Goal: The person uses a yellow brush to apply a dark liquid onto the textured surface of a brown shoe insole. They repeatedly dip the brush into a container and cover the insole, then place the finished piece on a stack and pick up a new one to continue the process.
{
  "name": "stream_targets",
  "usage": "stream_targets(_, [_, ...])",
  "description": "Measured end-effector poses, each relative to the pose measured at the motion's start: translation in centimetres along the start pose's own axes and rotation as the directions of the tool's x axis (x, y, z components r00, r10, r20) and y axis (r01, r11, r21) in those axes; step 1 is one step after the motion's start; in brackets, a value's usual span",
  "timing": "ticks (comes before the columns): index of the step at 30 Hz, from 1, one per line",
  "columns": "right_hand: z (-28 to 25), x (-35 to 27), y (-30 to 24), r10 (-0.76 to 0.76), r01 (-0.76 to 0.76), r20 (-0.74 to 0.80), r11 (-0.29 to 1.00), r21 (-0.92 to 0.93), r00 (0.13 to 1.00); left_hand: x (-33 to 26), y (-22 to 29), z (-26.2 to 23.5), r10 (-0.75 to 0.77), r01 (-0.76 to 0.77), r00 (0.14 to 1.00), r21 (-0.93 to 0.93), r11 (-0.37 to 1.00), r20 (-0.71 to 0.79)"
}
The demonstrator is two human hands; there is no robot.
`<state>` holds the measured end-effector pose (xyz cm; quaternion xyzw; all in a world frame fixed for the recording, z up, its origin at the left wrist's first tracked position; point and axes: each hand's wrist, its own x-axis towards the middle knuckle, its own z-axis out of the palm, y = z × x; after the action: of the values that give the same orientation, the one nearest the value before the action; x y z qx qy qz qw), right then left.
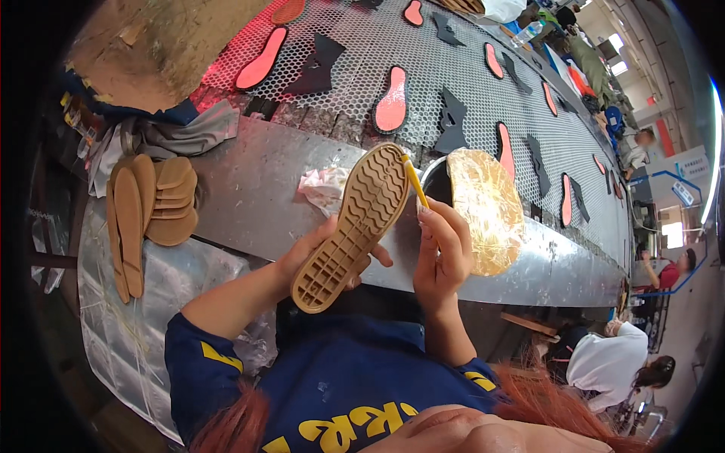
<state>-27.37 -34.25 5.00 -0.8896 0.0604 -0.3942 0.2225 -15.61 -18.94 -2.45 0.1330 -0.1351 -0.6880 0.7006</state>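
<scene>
A tan shoe sole [351, 226] stands tilted in front of me, its grooved tread toward me. My left hand [321, 253] is closed around its lower half, thumb at the left edge and fingers partly hidden behind it. My right hand [445, 241] pinches a thin yellow stick-like tool [414, 181], whose upper tip meets the toe edge of the sole; what the tip is made of cannot be made out. Just beyond that hand, a roundish board wrapped in shiny yellowish film [487, 211] partly covers a dark-rimmed pot [434, 185].
A honeycomb mesh conveyor [362, 68] carries pink insoles [391, 102] and black cut pieces [451, 121]. Stacked tan soles [136, 226] lie at left beside grey cloth [181, 128]. Crumpled tissue [323, 187] lies on the metal ledge [257, 166]. A person in white [608, 362] is at right.
</scene>
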Motion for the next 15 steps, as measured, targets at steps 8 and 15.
stream_targets(8, [0.55, -0.93, 0.89, 0.066, -0.062, -0.07, 0.996, 0.059, 0.995, 0.04, -0.19, 0.44, -0.032, 0.025, 0.996, 0.094, 0.995, 0.078])
stream_targets(15, [0.76, -0.65, 0.61, 0.052, -0.052, -0.076, 0.999, 0.005, 0.996, 0.03, -0.22, 0.5, -0.064, 0.053, 0.997, 0.217, 0.975, 0.046])
